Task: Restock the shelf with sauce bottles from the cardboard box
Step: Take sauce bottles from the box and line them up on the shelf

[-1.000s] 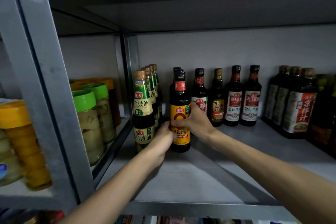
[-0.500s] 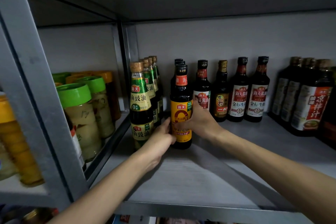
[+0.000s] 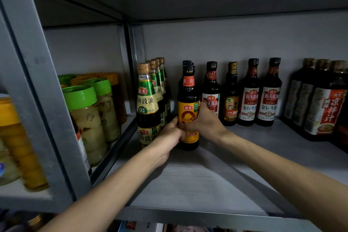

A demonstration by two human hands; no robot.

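A dark sauce bottle with a yellow label [image 3: 188,107] stands upright on the grey shelf board [image 3: 197,181], at the front of a row of like bottles. My left hand [image 3: 169,134] grips its lower left side, and my right hand [image 3: 204,121] wraps round its label from the right. Both forearms reach in from the shelf's front edge. The cardboard box is out of view.
A row of green-label bottles [image 3: 147,105] stands close on the left. Dark bottles [image 3: 249,98] line the back wall, and larger ones [image 3: 323,105] sit at the right. Green-lidded jars [image 3: 88,118] fill the neighbouring bay behind a metal upright [image 3: 43,100].
My two hands stay on the yellow-label bottle, which has barely shifted on the board. The view has tilted a little, so the shelf sits differently in frame.
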